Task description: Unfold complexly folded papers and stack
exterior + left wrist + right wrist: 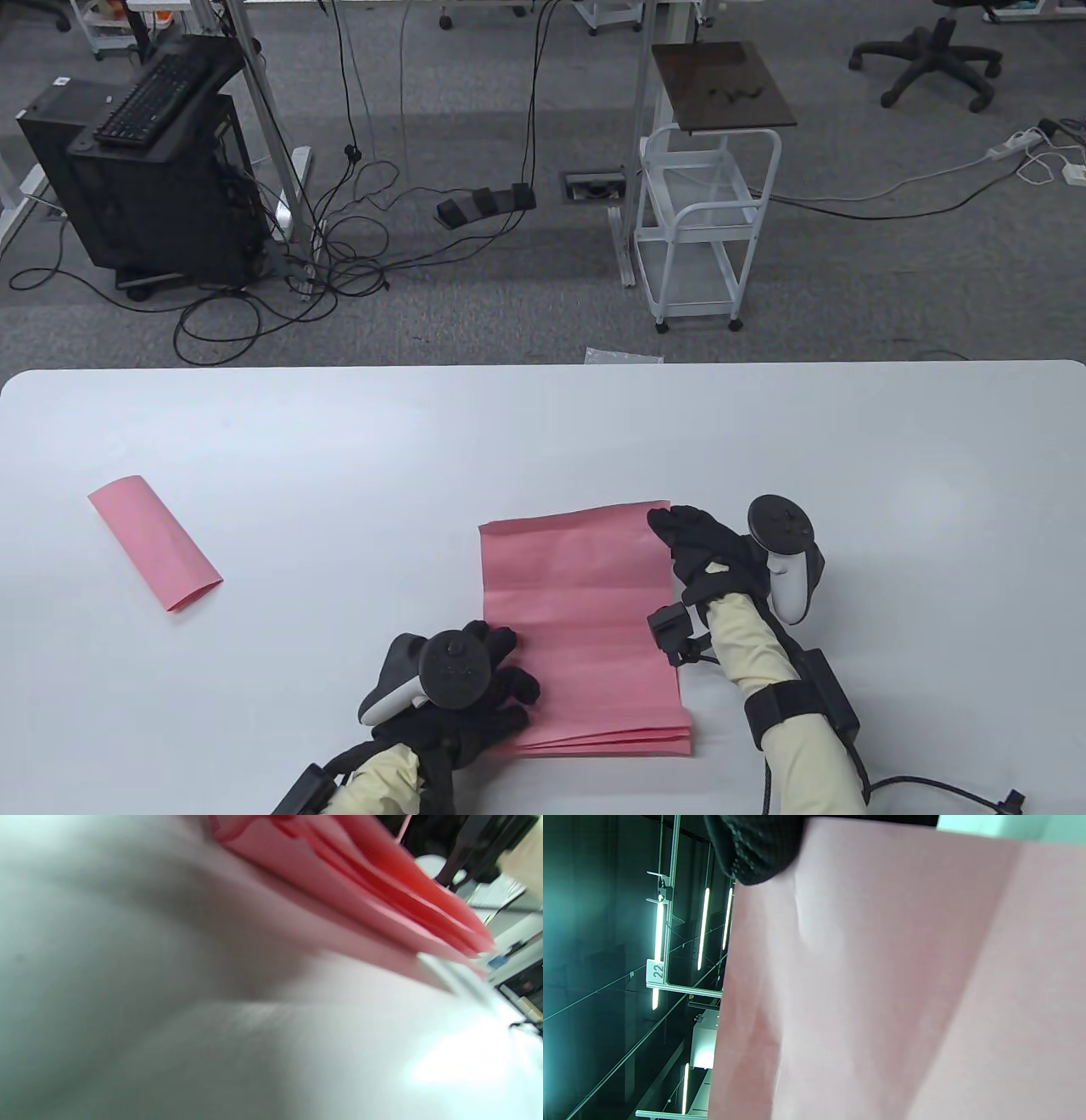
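A stack of unfolded pink papers lies at the table's near centre, creases showing, several sheet edges fanned at its near end. My left hand rests with its fingers on the stack's near left edge. My right hand grips the top sheet's far right corner. A folded pink paper lies apart at the left. The left wrist view shows the stack's layered edges close up and blurred. The right wrist view shows pink paper filling most of the frame, a gloved fingertip on it.
The white table spreads around the papers. Beyond its far edge, on the floor, stand a white cart, a black computer tower with a keyboard and loose cables.
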A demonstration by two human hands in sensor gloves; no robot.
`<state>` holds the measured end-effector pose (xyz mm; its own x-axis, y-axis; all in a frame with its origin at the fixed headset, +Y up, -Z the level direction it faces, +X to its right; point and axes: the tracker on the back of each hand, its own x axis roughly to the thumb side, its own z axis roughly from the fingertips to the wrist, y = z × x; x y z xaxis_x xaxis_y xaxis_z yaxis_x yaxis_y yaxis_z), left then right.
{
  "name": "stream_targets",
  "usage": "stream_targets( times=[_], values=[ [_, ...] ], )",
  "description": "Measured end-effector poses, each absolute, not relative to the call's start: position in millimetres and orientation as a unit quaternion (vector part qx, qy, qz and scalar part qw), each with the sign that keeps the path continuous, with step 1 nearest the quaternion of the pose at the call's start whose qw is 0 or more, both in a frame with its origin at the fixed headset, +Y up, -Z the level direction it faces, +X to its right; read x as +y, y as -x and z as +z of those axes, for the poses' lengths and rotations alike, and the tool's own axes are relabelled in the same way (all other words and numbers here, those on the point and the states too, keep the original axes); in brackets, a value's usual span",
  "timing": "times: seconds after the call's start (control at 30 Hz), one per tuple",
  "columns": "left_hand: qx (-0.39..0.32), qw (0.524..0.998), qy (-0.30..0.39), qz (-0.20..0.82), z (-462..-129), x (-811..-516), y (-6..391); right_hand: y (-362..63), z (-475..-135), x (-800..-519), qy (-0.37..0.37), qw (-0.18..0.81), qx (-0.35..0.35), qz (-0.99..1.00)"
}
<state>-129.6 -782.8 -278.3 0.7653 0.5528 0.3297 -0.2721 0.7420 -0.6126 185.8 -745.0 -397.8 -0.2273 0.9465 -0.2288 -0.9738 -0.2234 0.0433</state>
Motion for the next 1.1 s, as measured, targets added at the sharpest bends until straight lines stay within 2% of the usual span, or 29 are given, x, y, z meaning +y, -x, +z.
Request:
stream_targets(
  times=[0.17,0.27,0.33,0.4,0.43,0.53,0.6,0.67,0.7,0.87,0.93,1.1],
  values=[
    [-0.226,0.897,0.341,0.165,-280.5,-799.3,126.9,-185.8,-400.2,-752.0,0.091,0.613,0.093,0.779],
    [-0.223,0.901,0.361,0.088,-279.7,-808.9,125.9,-185.8,-399.6,-753.9,0.094,0.614,0.098,0.777],
    [-0.222,0.899,0.366,0.091,-279.9,-810.2,126.3,-183.2,-396.5,-748.8,0.071,0.608,0.093,0.785],
    [-0.223,0.897,0.371,0.085,-279.8,-811.8,126.9,-176.2,-388.9,-740.0,0.014,0.569,0.089,0.818],
    [-0.223,0.897,0.374,0.083,-279.9,-812.2,126.9,-171.8,-383.4,-736.8,-0.020,0.536,0.091,0.839],
    [-0.224,0.894,0.380,0.074,-279.1,-814.2,126.3,-145.0,-345.5,-736.0,-0.171,0.315,0.130,0.925],
    [-0.224,0.894,0.382,0.072,-279.0,-814.4,126.1,-120.7,-311.7,-749.5,-0.257,0.154,0.213,0.930],
    [-0.224,0.893,0.384,0.070,-278.6,-814.2,125.8,-102.7,-288.8,-765.7,-0.292,0.071,0.272,0.914],
    [-0.224,0.893,0.384,0.069,-278.5,-814.1,125.8,-95.3,-281.7,-774.3,-0.303,0.060,0.295,0.904],
    [-0.220,0.892,0.389,0.064,-277.2,-814.2,125.8,-94.2,-284.2,-799.5,-0.279,0.077,0.348,0.892],
    [-0.219,0.892,0.390,0.064,-277.1,-814.0,125.9,-109.0,-289.0,-801.0,-0.253,0.111,0.344,0.897],
    [-0.217,0.893,0.390,0.064,-276.8,-813.8,126.1,-156.2,-290.3,-800.6,-0.202,0.112,0.360,0.904]
  ],
)
